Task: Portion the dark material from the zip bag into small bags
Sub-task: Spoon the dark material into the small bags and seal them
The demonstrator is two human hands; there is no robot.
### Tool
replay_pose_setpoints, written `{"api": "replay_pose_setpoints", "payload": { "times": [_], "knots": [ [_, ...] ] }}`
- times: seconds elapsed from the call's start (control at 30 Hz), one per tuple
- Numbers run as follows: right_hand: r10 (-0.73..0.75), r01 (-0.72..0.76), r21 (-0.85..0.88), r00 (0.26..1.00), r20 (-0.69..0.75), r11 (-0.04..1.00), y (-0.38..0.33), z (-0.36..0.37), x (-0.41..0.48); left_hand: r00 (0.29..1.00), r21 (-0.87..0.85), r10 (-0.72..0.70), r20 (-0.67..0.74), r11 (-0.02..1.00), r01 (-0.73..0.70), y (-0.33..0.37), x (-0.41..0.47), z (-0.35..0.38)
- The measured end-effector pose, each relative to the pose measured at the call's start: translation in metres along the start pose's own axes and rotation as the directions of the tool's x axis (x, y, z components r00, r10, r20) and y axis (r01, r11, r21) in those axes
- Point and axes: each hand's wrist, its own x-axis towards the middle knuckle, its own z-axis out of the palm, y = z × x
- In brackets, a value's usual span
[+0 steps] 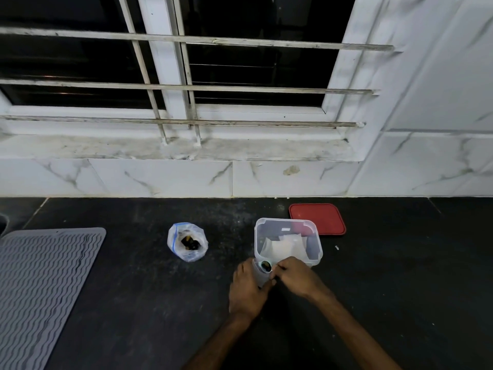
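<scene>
The clear zip bag (187, 242) with a blue seal stands open on the dark counter, dark material showing inside. A small clear bag (262, 268) with a bit of dark material at its mouth is held between both hands, just in front of the clear plastic box (314, 236). My left hand (246, 287) grips the small bag's left side and bottom. My right hand (296, 276) pinches its upper right edge. The box holds more small clear bags (282, 245).
A red lid (317, 218) lies flat behind the box, near the marble wall. A grey ribbed mat (40, 284) covers the counter at the left. A barred window and its sill run along the back.
</scene>
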Motion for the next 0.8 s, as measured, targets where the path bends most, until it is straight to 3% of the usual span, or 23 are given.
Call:
{"api": "replay_pose_setpoints", "payload": {
  "times": [0.37,0.57,0.8],
  "knots": [
    [0.01,-0.054,-0.238,0.983,-0.184,0.97,0.001,0.024,0.003,0.999,0.01,-0.033,0.031,0.999,0.032,-0.005,-0.001,0.002],
    [-0.2,0.037,-0.495,0.938,-0.282,0.868,-0.008,0.022,-0.009,1.0,-0.002,-0.01,0.021,1.0,0.01,-0.006,-0.001,0.001],
    [-0.192,0.033,-0.459,0.933,-0.303,0.888,-0.01,0.021,-0.014,0.999,-0.02,0.008,0.043,1.0,-0.007,-0.008,-0.004,-0.001]
  ]
}}
